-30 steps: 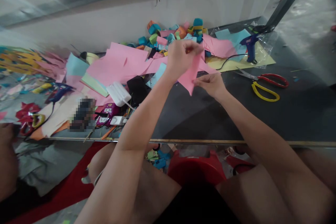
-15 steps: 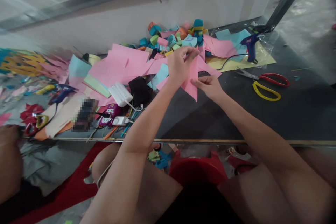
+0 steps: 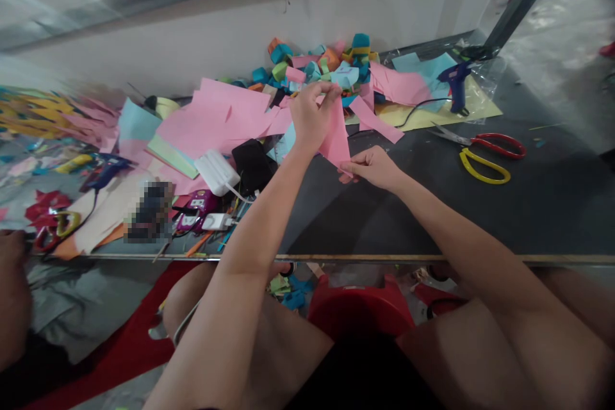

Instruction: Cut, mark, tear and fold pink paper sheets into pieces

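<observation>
Between my two hands a piece of pink paper [image 3: 335,139] is held up above the dark table [image 3: 379,224]. My left hand [image 3: 312,112] pinches its top edge, with fingers closed. Down at its lower right corner, my right hand [image 3: 372,168] grips the paper between thumb and fingers. Part of the sheet is hidden behind my left hand. A loose pink strip [image 3: 375,120] lies just beyond my right hand. Scissors with one red and one yellow handle [image 3: 485,152] rest on the table to the right, blades spread.
Folded coloured paper pieces [image 3: 321,64] are heaped against the wall. A blue glue gun [image 3: 459,86] stands at the back right. Pink sheets [image 3: 216,115], a white adapter [image 3: 217,172] and a purple power strip [image 3: 196,210] lie left. Another person's hand [image 3: 12,250] is at the far left.
The pink paper has shifted slightly left with my left hand. My right hand has slid down to the paper's lower corner, and the loose strip behind shows more.
</observation>
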`<state>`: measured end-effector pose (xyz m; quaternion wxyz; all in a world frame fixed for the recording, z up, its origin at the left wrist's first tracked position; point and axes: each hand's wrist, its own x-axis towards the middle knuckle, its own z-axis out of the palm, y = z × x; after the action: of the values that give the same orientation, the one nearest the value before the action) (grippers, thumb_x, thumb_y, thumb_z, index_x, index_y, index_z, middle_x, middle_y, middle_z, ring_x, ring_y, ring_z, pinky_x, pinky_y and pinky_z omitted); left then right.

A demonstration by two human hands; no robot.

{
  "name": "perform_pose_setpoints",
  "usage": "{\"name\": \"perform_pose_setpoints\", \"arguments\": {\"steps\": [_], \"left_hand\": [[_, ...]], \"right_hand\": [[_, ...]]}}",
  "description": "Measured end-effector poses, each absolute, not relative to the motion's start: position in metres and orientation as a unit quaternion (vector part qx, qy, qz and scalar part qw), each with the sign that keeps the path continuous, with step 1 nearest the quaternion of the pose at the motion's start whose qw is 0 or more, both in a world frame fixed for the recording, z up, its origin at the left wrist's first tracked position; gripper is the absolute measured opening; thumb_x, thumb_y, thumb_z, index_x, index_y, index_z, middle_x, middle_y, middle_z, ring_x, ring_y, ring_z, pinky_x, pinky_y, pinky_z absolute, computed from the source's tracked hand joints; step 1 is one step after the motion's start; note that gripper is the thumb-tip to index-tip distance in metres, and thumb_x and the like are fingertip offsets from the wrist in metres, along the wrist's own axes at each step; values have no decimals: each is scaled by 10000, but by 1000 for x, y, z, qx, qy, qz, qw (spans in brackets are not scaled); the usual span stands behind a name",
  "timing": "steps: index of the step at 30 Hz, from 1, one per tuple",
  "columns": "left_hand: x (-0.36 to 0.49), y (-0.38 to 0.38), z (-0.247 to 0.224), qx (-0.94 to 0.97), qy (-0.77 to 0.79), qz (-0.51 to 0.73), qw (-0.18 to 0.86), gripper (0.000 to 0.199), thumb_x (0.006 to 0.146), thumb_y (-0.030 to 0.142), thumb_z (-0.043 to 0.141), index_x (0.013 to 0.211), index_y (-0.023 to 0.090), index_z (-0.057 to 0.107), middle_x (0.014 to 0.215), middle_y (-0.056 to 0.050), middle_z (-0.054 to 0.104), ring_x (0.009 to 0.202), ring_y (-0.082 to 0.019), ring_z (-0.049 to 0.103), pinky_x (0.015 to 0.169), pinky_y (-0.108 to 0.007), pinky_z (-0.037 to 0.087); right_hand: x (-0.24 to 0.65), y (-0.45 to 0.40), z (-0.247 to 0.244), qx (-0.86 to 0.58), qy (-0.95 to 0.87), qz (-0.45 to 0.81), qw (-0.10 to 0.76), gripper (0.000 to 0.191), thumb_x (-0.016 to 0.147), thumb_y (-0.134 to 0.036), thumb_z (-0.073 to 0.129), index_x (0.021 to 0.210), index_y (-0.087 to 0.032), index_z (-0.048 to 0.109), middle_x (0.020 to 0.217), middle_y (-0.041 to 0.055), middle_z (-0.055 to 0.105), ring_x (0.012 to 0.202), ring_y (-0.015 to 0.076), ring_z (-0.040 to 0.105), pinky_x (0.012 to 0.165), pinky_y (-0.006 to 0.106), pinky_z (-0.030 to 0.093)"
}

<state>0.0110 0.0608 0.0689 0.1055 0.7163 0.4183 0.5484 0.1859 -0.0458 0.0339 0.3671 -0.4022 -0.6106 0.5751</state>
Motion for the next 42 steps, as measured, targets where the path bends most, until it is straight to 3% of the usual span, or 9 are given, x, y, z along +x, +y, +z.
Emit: {"name": "perform_pose_setpoints", "arguments": {"steps": [5,12,15,20,24,29,32,35,42], "left_hand": [[8,62,69,719,417,542,127,421,954,657,685,888,248,760,925,-66,794,962,-233,752,810,-322,600],[-10,69,68,688,430,567,141,323,926,567,759,858,251,771,894,-51,811,941,-213,753,780,-286,599],[-11,64,63,686,437,562,150,354,936,586,741,845,245,771,900,-63,815,949,-225,762,759,-295,606],[1,47,52,698,441,543,152,337,959,541,731,856,224,781,966,-79,821,958,-220,773,730,-286,605],[16,32,41,702,438,531,182,336,958,535,738,879,212,789,1002,-89,829,943,-209,773,702,-266,601],[22,20,21,648,443,548,289,434,984,633,659,1032,224,796,1006,-92,833,972,-220,790,746,-292,620],[18,17,10,595,443,537,402,515,888,667,760,1110,203,796,907,-86,825,821,-200,787,627,-257,584],[16,13,8,574,423,537,451,491,800,591,866,1079,190,815,823,-57,808,697,-154,747,553,-228,534],[21,1,19,580,414,544,443,271,824,432,879,869,171,822,734,-45,781,676,-132,721,589,-234,536]], "right_hand": [[189,-45,36,-423,-601,592,331,296,644,-431,945,722,-171,826,764,106,814,587,143,726,527,248,528],[199,-39,36,-413,-619,616,258,331,611,-457,964,697,-171,821,751,104,809,510,133,691,466,239,501],[211,-32,35,-416,-615,615,267,407,535,-400,1005,821,-164,838,813,108,820,680,183,754,547,247,558],[221,-28,39,-281,-607,714,208,812,339,-455,1053,1074,-201,818,1139,98,817,1046,255,773,834,315,641],[208,-32,31,-366,-542,676,338,606,555,-615,983,971,-209,814,998,76,820,858,187,752,748,287,625],[204,-22,13,-435,-496,563,498,516,481,-591,1015,719,-203,773,780,42,776,680,155,669,642,286,565],[212,-14,9,-445,-458,511,575,537,451,-640,1001,674,-216,757,711,20,746,649,152,646,589,281,538],[216,-12,8,-443,-453,480,607,538,476,-675,983,688,-231,766,687,12,735,672,167,666,598,289,556],[211,-12,4,-412,-476,446,636,580,543,-761,928,775,-246,794,831,25,797,757,182,720,735,347,628]]}}
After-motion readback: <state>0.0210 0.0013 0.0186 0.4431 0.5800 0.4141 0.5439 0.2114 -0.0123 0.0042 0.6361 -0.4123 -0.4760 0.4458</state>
